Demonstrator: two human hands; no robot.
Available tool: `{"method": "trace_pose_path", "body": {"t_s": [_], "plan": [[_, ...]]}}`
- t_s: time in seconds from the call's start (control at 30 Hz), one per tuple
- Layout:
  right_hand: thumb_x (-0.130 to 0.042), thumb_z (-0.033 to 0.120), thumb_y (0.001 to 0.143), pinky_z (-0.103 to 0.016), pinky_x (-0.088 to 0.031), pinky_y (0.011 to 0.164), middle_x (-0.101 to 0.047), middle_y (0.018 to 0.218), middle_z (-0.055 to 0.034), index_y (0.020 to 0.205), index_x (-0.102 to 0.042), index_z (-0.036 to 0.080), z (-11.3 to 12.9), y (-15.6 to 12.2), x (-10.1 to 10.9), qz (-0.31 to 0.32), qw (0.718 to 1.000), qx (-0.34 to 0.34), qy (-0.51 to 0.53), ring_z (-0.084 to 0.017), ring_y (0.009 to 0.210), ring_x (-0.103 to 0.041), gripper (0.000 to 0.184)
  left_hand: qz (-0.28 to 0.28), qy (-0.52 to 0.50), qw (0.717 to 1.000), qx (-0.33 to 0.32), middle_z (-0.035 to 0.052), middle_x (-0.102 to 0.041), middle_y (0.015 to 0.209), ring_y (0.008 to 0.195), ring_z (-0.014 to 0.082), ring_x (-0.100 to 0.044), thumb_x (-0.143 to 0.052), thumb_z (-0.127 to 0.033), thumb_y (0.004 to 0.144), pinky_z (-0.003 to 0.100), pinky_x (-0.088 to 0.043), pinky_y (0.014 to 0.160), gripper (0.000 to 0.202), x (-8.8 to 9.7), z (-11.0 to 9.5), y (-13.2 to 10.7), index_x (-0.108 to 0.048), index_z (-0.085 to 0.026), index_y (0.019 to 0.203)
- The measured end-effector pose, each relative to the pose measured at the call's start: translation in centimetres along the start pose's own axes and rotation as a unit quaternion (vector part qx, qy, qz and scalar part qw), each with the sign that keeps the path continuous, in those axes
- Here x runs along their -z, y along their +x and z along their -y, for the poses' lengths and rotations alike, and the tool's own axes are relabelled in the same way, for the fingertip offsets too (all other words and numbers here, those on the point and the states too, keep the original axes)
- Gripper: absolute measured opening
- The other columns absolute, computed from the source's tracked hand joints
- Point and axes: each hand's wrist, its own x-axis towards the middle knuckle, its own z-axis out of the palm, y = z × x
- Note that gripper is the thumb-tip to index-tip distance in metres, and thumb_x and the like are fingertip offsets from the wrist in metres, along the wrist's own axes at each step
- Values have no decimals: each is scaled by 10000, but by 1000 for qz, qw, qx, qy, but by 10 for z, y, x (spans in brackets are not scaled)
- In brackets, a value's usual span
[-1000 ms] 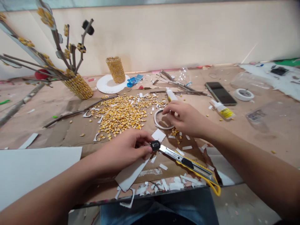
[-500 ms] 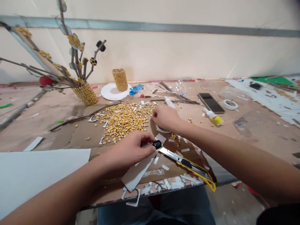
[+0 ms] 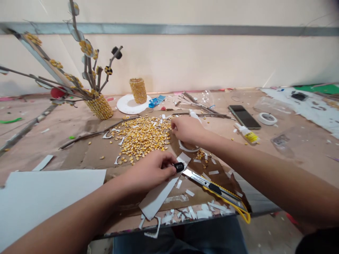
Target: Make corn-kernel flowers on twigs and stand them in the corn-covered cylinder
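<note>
My left hand (image 3: 153, 167) pinches a small, shiny black rounded piece (image 3: 179, 167) between thumb and fingers, above a white paper strip (image 3: 159, 199). My right hand (image 3: 188, 129) is at the right edge of a heap of corn kernels (image 3: 145, 137), fingers bent together with the tips turned down. Whatever they grip is hidden. Beneath that hand a white ring-shaped item (image 3: 189, 149) partly shows. A yellow utility knife (image 3: 214, 188) lies on the cardboard to the right of the black piece, blade toward my left hand.
Kernel-covered cups (image 3: 138, 91) stand at the back, one holding branches (image 3: 91, 67). A glue bottle (image 3: 247, 133), a phone (image 3: 244, 116) and a tape roll (image 3: 267, 119) lie to the right. Paper scraps (image 3: 196, 211) line the front edge; a white sheet (image 3: 53, 194) lies left.
The whole view has shifted slightly, so things sit a little further right in it. Both hands keep nearly the same pose, the left still pinching the black piece.
</note>
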Motion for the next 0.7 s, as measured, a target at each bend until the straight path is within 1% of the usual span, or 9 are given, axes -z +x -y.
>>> {"method": "trace_pose_path", "body": {"t_s": [0.1, 0.2, 0.33, 0.4, 0.47, 0.53, 0.6, 0.67, 0.7], "plan": [[-636, 187, 879, -315, -449, 723, -801, 1055, -125, 991, -801, 216, -2, 4, -2, 7, 1000, 13, -7, -271, 962, -709, 202, 1, -4, 1000, 5, 64, -786, 911, 827, 221, -696, -621, -268, 891, 305, -493, 718, 191, 0, 1, 1, -765, -173, 971], [-624, 161, 886, -321, -443, 745, -790, 1065, -164, 960, -791, 169, -4, 8, -6, 12, 999, 33, -11, -281, 982, -697, 183, -3, -2, 1000, 3, 70, -791, 937, 852, 230, -708, -631, -273, 901, 312, -506, 737, 191, 0, 2, 2, -767, -176, 994], [-539, 131, 936, -331, -434, 758, -751, 1157, -206, 1045, -738, 125, -8, 1, -7, 0, 998, 56, 14, -274, 981, -681, 228, -1, -5, 1000, -2, 75, -797, 956, 885, 235, -715, -634, -292, 917, 313, -512, 758, 189, 0, 3, 3, -768, -177, 984], [-503, 151, 965, -318, -433, 739, -754, 1113, -172, 1063, -710, 138, -12, -11, -3, -9, 997, 63, 44, -242, 933, -672, 230, -5, -12, 1000, 6, 77, -796, 945, 867, 233, -714, -632, -304, 922, 309, -504, 738, 202, 0, 2, 2, -764, -173, 1001], [-517, 181, 964, -291, -437, 697, -757, 953, -100, 1005, -693, 161, -17, -27, 5, -9, 994, 76, 84, -194, 828, -655, 182, -16, -8, 1000, 11, 73, -791, 927, 841, 227, -703, -630, -312, 923, 303, -485, 713, 210, -1, 0, 1, -760, -170, 1007], [-564, 192, 927, -256, -450, 642, -727, 805, -32, 923, -678, 176, -22, -46, 11, 10, 985, 94, 147, -143, 702, -628, 115, -29, 20, 999, 5, 60, -781, 904, 823, 220, -685, -636, -306, 916, 301, -469, 709, 189, -1, -2, 0, -760, -174, 969], [-622, 220, 876, -247, -464, 595, -697, 721, -7, 842, -655, 176, -27, -63, 14, 48, 934, 120, 333, -126, 633, -614, 64, -32, 62, 998, -12, 45, -767, 877, 811, 216, -666, -642, -284, 907, 304, -462, 724, 154, -1, -3, 0, -758, -183, 909], [-659, 239, 848, -253, -502, 606, -697, 707, 0, 821, -644, 179, -31, -74, 13, 81, 875, 148, 454, -128, 633, -640, 67, -27, 94, 995, -31, 43, -760, 883, 832, 219, -663, -648, -252, 897, 307, -466, 752, 125, -1, -3, 1, -756, -189, 895], [-666, 241, 848, -257, -521, 623, -703, 716, 1, 829, -649, 179, -32, -78, 11, 87, 856, 164, 482, -130, 648, -657, 67, -25, 105, 994, -36, 45, -760, 894, 848, 223, -665, -654, -237, 890, 308, -467, 763, 112, -1, -3, 2, -754, -190, 898]]}}
